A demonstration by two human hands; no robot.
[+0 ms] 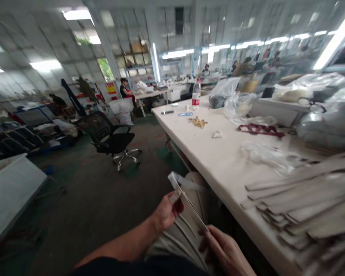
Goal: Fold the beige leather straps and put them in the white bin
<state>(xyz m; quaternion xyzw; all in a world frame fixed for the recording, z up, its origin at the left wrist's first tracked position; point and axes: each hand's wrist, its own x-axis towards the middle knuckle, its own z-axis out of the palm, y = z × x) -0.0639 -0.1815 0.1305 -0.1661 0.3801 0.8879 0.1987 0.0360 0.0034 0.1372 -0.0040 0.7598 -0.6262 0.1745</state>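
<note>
A thin flat strip (pixel 193 209), seen nearly edge-on, stretches between both hands above my lap. My left hand (pixel 169 210) pinches its upper part, with the thumb on the near side. Around the lower end the fingers of my right hand (pixel 218 245) are closed, partly blurred. A translucent whitish band (pixel 186 181) curls from the top end of the strip, beyond my left hand. To the right, a pile of long greyish strips (pixel 301 207) lies on the near part of the white table (pixel 207 153).
On the table are brass-coloured pieces (pixel 198 122), a red-labelled bottle (pixel 196 94), a blue packet (pixel 185 114), a maroon strap (pixel 260 130) and plastic bags (pixel 330 119). A black office chair (pixel 115 140) stands left. A seated person (pixel 126 90) is farther back.
</note>
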